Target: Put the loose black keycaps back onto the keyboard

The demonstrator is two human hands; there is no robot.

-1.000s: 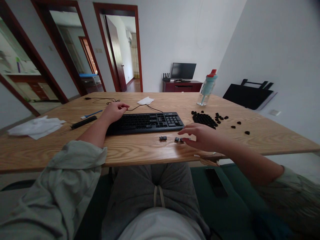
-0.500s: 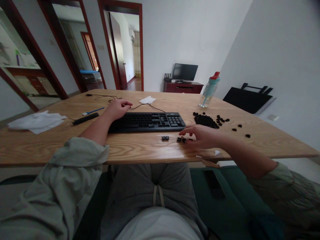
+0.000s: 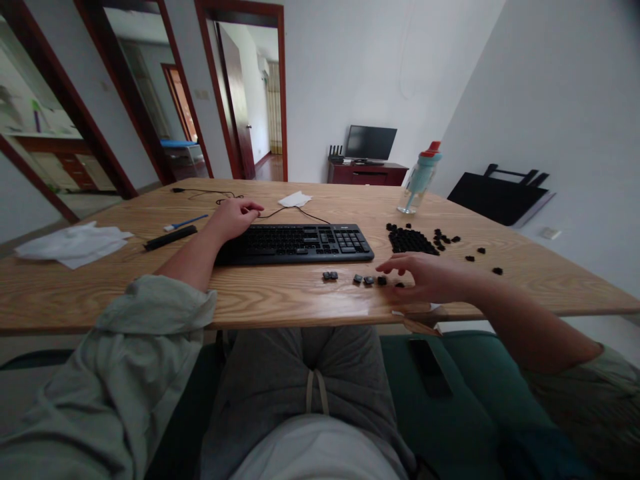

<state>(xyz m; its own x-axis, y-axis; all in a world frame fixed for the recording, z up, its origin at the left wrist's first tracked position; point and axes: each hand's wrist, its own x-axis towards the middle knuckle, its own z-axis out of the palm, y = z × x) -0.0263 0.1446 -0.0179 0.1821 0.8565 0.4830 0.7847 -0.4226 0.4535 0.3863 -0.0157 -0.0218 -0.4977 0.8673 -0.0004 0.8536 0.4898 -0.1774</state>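
A black keyboard (image 3: 300,245) lies on the wooden table, with gaps among its keys. Over its left end rests my left hand (image 3: 235,219), fingers loosely bent, holding nothing I can see. Loose keycaps lie in a rough row in front of the keyboard: a pair of keycaps (image 3: 330,275) on the left, and further keycaps (image 3: 369,281) to the right. My right hand (image 3: 430,277) is at the right end of this row, thumb and index finger apart. One dark keycap (image 3: 399,285) sits beside its thumb, partly hidden.
A dense patch of black keycaps (image 3: 413,241) lies right of the keyboard, with several scattered around it. Behind stands a water bottle (image 3: 420,179). At left are white tissues (image 3: 75,243), a black bar (image 3: 170,238) and a blue brush (image 3: 186,223). A phone (image 3: 430,368) lies on the green seat.
My right hand has moved right along the row, its fingers now apart, uncovering keycaps that it partly hid. My left hand has stayed nearly still.
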